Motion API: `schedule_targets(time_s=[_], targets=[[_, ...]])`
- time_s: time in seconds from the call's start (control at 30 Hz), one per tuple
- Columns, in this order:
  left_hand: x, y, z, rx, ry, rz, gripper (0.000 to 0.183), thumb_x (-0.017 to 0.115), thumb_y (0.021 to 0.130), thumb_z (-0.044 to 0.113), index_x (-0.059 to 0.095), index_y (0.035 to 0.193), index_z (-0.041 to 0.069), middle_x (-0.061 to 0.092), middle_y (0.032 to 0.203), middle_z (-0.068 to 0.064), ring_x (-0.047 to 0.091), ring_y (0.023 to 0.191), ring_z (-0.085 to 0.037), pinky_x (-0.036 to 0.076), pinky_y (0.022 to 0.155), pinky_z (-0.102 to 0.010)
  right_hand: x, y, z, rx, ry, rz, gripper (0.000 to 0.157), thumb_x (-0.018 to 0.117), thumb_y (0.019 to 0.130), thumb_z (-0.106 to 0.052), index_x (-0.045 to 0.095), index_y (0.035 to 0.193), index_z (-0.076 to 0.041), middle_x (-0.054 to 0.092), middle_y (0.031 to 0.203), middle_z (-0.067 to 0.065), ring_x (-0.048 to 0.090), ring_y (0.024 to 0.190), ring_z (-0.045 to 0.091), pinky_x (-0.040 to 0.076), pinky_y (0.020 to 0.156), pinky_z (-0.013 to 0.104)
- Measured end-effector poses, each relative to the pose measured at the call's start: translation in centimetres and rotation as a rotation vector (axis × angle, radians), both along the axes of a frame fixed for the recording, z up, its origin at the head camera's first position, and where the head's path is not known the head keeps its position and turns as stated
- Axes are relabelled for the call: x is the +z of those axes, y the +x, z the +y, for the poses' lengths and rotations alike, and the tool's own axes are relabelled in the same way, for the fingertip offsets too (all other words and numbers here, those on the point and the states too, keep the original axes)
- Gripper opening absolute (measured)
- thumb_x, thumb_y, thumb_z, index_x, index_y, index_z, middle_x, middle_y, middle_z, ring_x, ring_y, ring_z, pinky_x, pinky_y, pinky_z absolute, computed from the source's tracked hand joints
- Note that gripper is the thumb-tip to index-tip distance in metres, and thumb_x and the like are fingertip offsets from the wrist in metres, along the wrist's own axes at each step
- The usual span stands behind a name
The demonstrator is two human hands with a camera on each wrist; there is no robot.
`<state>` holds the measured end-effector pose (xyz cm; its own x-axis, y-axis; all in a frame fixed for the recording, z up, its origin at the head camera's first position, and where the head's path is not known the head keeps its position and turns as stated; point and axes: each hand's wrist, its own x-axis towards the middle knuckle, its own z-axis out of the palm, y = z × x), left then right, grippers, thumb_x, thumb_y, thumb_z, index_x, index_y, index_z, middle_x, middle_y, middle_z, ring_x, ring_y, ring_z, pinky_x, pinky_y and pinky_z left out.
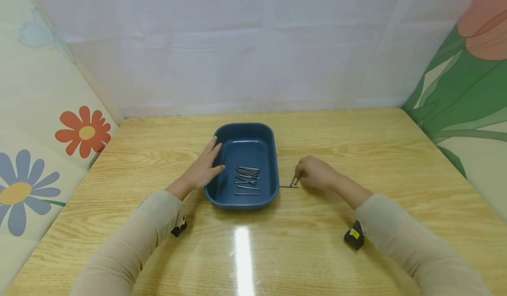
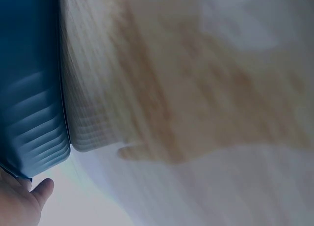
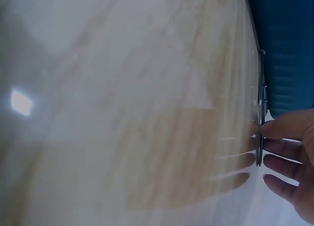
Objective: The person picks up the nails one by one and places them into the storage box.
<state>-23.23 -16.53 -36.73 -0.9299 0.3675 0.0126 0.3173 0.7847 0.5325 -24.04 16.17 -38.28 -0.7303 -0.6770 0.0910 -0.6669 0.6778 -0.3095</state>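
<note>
A deep blue rectangular tray [image 1: 275, 155] stands on the wooden table, with several loose metal nails [image 1: 247, 182] lying inside it. My left hand [image 1: 202, 168] rests on the tray's left wall, fingers straight along the rim and thumb reaching over the inside. To the right of the tray, my right hand [image 1: 317, 173] pinches nails [image 1: 293, 181] between thumb and fingers; their heads point down close over the table. One more nail [image 1: 286, 186] lies on the table between tray and right hand. In the right wrist view, thin nails [image 3: 261, 88] stick out past the thumb.
The wooden table [image 1: 166, 140] runs back to a pale cloth backdrop [image 1: 222, 67]. Flower-patterned panels flank it on both sides. A black device with a yellow label [image 1: 354, 235] sits at the right wrist, and a similar one [image 1: 179, 227] at the left.
</note>
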Motion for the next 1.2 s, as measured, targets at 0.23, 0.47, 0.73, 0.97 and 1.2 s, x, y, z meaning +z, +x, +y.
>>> schedule_targets(time_s=[0.23,0.47,0.73,0.97,1.2], targets=[[0.03,0.03,0.01,0.001,-0.001,-0.004,0.065,0.047,0.086,0.022,0.013,0.138,0.001,-0.006,0.144,-0.007,-0.002,0.129,-0.023,0.012,0.1,-0.045,0.13,0.17,-0.18,-0.016,0.049,-0.021,0.012,0.06,0.067,0.002,0.062,0.069,-0.009,0.05,0.07,-0.004,0.047,0.069,0.015,0.042,0.064,0.03],[0.11,0.13,0.05,0.002,0.004,-0.004,0.065,0.047,0.086,0.021,0.013,0.137,0.0,-0.006,0.144,-0.007,-0.002,0.129,-0.023,0.012,0.1,-0.045,0.49,0.21,-0.13,-0.03,0.095,-0.086,0.01,0.062,0.067,0.0,0.058,0.07,-0.009,0.048,0.072,-0.003,0.045,0.069,0.014,0.041,0.062,0.028],[0.12,0.11,0.08,0.005,0.003,-0.005,0.065,0.047,0.086,0.021,0.013,0.138,0.001,-0.006,0.144,-0.007,-0.001,0.129,-0.024,0.012,0.1,-0.045,0.52,0.07,0.03,-0.071,0.047,-0.179,0.009,0.061,0.07,-0.002,0.056,0.074,-0.009,0.051,0.074,-0.002,0.047,0.071,0.015,0.042,0.065,0.031],[0.21,0.07,0.13,0.006,0.0,-0.008,0.065,0.047,0.086,0.021,0.013,0.138,0.001,-0.006,0.144,-0.006,0.0,0.129,-0.024,0.012,0.1,-0.045,0.41,0.13,0.33,-0.095,-0.081,-0.27,0.009,0.058,0.073,0.001,0.056,0.078,-0.006,0.055,0.077,0.001,0.051,0.073,0.017,0.043,0.068,0.033],[0.18,0.03,0.13,0.013,-0.001,-0.017,0.065,0.047,0.087,0.022,0.013,0.138,0.002,-0.007,0.144,-0.006,-0.001,0.129,-0.023,0.012,0.1,-0.045,0.2,0.08,0.41,-0.104,-0.159,-0.336,0.007,0.057,0.075,0.002,0.056,0.079,-0.004,0.055,0.077,0.004,0.051,0.07,0.015,0.044,0.063,0.029]])
